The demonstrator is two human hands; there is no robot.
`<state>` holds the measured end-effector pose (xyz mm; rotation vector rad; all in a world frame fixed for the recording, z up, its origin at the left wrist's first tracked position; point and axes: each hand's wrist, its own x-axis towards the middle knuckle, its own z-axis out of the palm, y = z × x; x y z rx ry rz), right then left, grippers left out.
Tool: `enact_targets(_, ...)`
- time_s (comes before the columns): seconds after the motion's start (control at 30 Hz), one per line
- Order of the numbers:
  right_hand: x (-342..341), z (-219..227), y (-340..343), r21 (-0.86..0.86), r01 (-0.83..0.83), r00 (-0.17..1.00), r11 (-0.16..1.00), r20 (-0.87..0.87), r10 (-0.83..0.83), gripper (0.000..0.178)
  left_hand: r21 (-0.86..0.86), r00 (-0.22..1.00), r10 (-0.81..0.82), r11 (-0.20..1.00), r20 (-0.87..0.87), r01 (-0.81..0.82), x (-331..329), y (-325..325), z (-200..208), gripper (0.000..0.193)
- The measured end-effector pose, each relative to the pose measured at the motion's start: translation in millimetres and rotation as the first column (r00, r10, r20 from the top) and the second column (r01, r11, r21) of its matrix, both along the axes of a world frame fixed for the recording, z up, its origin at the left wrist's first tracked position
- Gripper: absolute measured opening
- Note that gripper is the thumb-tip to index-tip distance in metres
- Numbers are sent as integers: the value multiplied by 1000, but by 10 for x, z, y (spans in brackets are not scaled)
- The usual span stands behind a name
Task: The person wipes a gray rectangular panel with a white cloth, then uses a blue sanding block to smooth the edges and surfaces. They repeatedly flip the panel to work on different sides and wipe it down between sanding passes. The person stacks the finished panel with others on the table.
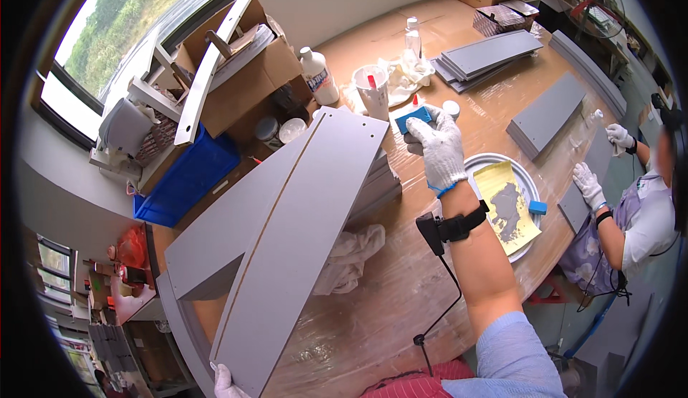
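Note:
My right hand [440, 151], in a white knit glove, pinches a small blue sponge block [413, 120] between thumb and fingers above the table. At the lower left, my gloved left hand [228, 384] grips the near end of a long grey board [308, 204]; part of it is cut off by the picture's edge. A brown groove or line runs along this board, and small holes show at its far end. It lies tilted over another grey board [236, 215]. Beside my right forearm, a round tray [471, 165] carries a yellow sheet [527, 229] smeared with grey paste, and a second blue block [537, 207].
Beyond my right hand stand a plastic cup [371, 97], a white bottle [319, 79] and a clear bottle [413, 39]. Grey panels lie stacked at the far right [494, 52]. A co-worker [631, 204] handles a panel at right. A blue bin [188, 176] stands left.

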<state>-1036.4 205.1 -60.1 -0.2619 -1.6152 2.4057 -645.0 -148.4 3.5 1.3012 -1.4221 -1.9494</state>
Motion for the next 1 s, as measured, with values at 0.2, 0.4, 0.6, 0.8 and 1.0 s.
enact_targets(0.2, -2, -189, -51, -7, -64, 997, 998, 33, 65, 29, 48, 999, -9, 999, 40, 7, 75, -107, -46, 43)
enact_targets(0.4, 49, -161, -150, 11, 76, 988, 997, -136, -74, 36, 31, 999, -34, 999, 4, 34, 48, -74, -28, 43)
enact_targets(0.6, 222, -166, -221, 503, 329, 900, 799, -422, -105, 43, 92, 999, 5, 996, -47, -1, 4, -55, -47, 44)
enact_targets(0.8, 918, -88, -412, 658, 284, 835, 698, -527, 157, 44, 68, 957, -113, 988, -268, 136, 135, -239, -262, 42)
enact_targets(1.0, 557, -56, -289, 518, 332, 887, 788, -456, -74, 41, 85, 949, -78, 991, -304, 108, 96, -230, -279, 40)
